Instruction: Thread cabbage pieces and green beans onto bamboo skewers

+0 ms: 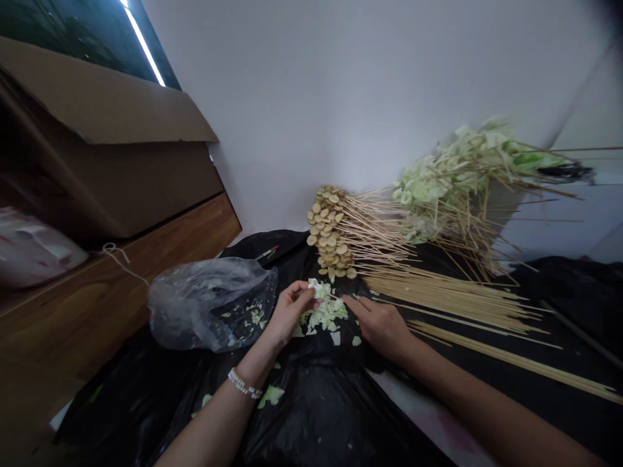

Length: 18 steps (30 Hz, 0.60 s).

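My left hand, with a beaded bracelet on the wrist, pinches a piece of pale cabbage. Below its fingers lies a small heap of chopped cabbage on black plastic. Just to the right, my right hand has its fingers closed around a thin bamboo skewer, whose end points left toward the cabbage. Most of that skewer is hidden by the hand. Beyond the hands are stacked skewers of round, pale slices. Bare bamboo skewers lie in a bundle beside my right hand.
A clear plastic bag with cabbage scraps lies at the left. Skewered cabbage is piled at the back right. A cardboard box stands on a wooden surface at the left. A pen rests near the wall.
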Each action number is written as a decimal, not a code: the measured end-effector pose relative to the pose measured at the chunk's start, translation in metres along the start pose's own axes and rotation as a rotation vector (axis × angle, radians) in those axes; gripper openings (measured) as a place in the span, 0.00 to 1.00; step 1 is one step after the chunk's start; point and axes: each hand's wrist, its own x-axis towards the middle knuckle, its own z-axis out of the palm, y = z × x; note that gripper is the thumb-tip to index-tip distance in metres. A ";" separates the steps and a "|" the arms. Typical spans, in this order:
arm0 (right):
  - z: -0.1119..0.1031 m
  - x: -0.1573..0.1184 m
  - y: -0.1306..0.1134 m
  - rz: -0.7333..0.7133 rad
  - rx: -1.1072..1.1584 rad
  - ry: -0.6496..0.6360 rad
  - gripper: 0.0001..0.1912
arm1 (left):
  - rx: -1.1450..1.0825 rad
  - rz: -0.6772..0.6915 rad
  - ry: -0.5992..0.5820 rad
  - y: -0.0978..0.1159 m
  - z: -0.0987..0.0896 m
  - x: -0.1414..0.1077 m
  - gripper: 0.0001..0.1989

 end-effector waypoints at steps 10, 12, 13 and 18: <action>0.004 -0.001 0.001 -0.035 0.008 0.040 0.22 | -0.195 -0.199 0.053 0.001 -0.001 0.002 0.14; 0.003 -0.001 0.001 -0.030 0.004 0.034 0.22 | -0.191 -0.195 0.032 0.002 -0.001 0.002 0.14; 0.003 -0.001 0.001 -0.029 0.003 0.034 0.22 | -0.189 -0.194 0.025 0.001 -0.002 0.002 0.15; 0.003 -0.001 0.001 -0.047 0.017 0.071 0.22 | -0.091 -0.080 0.041 -0.002 -0.002 0.002 0.16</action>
